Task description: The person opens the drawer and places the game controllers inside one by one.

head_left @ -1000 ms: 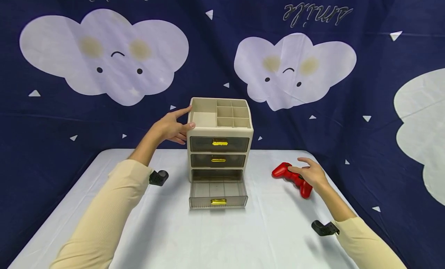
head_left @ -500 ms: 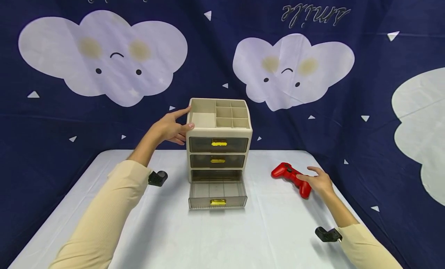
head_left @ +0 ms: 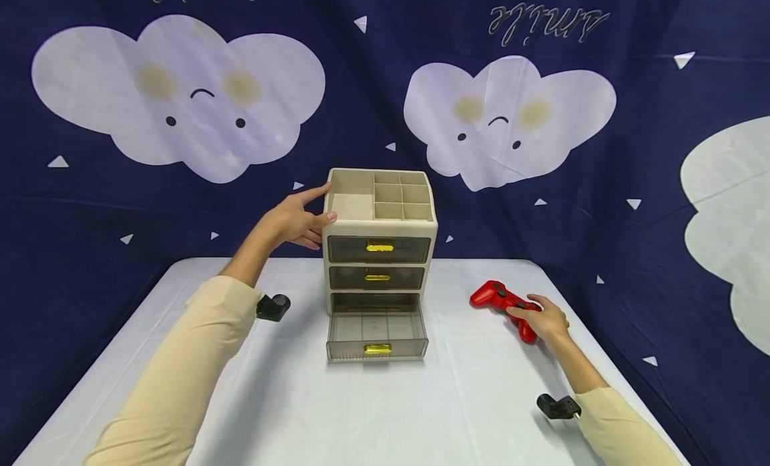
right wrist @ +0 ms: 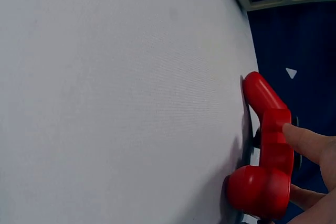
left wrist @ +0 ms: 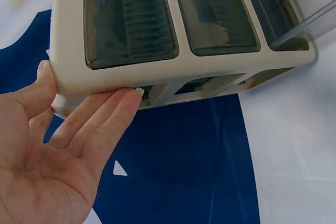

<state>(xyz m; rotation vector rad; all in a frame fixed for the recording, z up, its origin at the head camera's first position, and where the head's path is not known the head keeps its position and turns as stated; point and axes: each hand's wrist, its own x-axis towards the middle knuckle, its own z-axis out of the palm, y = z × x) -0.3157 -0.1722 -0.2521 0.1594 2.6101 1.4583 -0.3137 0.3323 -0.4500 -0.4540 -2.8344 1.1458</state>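
Note:
In the head view my left hand (head_left: 291, 222) rests on the upper left side of a cream drawer organizer (head_left: 380, 228). Its thumb lies at the front top corner, and the left wrist view shows the other fingers fairly straight along the side wall. The organizer's bottom drawer (head_left: 377, 327), clear grey with a gold handle, is pulled out; the two drawers above are closed. To the right, my right hand (head_left: 546, 322) holds the near end of a red game controller (head_left: 493, 295) on the table. The right wrist view has the thumb against the controller (right wrist: 275, 148), other fingers partly hidden.
A white cloth covers the table (head_left: 385, 412). Behind it hangs a dark blue backdrop (head_left: 367, 105) with cloud prints. The organizer's open top (head_left: 353, 205) has one large compartment and several small ones. Small black cameras sit on both wrists.
My right hand first drew back to the right off the controller, then came down onto its near end and took hold. The left hand and the organizer have stayed put.

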